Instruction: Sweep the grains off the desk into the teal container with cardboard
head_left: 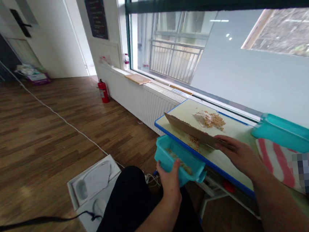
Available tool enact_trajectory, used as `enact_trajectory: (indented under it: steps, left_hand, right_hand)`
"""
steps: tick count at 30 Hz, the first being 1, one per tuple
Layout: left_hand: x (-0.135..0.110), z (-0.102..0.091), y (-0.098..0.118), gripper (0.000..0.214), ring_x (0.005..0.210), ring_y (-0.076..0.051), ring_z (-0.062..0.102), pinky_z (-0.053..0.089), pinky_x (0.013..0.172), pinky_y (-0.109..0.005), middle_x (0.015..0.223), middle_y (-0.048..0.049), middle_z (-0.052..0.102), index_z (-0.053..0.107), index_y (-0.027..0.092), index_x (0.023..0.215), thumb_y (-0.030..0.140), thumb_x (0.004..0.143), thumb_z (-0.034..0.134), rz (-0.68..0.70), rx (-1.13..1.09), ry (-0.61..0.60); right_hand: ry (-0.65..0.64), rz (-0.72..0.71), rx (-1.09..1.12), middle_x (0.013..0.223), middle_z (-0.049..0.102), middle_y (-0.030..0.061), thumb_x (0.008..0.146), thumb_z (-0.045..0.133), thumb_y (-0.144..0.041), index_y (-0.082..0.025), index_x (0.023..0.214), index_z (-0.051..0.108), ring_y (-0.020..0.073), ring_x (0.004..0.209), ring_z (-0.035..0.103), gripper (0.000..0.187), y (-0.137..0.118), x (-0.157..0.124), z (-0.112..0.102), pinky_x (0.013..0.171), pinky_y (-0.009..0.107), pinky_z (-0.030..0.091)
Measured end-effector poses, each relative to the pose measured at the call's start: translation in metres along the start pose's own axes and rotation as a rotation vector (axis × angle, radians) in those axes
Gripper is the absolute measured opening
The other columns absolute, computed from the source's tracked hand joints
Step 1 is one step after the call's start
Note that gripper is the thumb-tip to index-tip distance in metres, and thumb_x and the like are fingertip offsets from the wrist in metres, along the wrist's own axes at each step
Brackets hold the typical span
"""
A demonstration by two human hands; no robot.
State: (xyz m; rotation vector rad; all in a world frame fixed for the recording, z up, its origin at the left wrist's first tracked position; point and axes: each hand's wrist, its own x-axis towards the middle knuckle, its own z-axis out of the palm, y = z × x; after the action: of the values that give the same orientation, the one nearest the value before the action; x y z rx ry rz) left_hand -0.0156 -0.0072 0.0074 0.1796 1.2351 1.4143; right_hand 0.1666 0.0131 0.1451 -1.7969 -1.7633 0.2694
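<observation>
The left hand [169,178] gripped a teal plastic tub [178,159] below the table edge; the right hand [238,151] clasped a flat brown cardboard strip [191,130] beside scattered grain [213,119].

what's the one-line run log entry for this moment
left hand holds teal box at table edge | right hand holds cardboard strip on table | grains piled on table, some in box

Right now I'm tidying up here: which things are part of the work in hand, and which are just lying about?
In use: left hand holding teal tub; right hand on cardboard strip; grains; table.
Lying about: second teal container, striped cloth, fire extinguisher, floor cable, white tray.
</observation>
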Motion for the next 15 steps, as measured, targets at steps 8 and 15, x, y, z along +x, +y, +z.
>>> enact_trajectory:
  steps: [8, 15]
  left_hand:
    - [0.000, 0.001, 0.000, 0.095, 0.122, -0.025, 0.057, 0.045, 0.104, -0.038, 0.139, -0.0159, 0.053, 0.025, 0.020, 0.149, 0.037, 0.073, 0.080, 0.004, 0.031, 0.003]
    - [-0.001, 0.000, 0.000, 0.096, 0.122, -0.026, 0.057, 0.046, 0.103, -0.038, 0.140, -0.0163, 0.053, 0.025, 0.021, 0.149, 0.039, 0.073, 0.080, 0.005, 0.038, 0.004]
  right_hand:
    - [-0.037, -0.062, 0.012, 0.091, 0.077, 0.0049, 0.079, 0.059, -0.047, -0.022, 0.103, 0.074, 0.0271, 0.086, 0.073, 0.037, 0.001, -0.009, -0.001, 0.083, 0.037, 0.057]
    - [-0.087, -0.133, 0.001, 0.097, 0.077, 0.0048, 0.085, 0.057, -0.043, -0.022, 0.106, 0.073, 0.0253, 0.086, 0.073, 0.034, -0.007, -0.019, 0.002, 0.078, 0.034, 0.059]
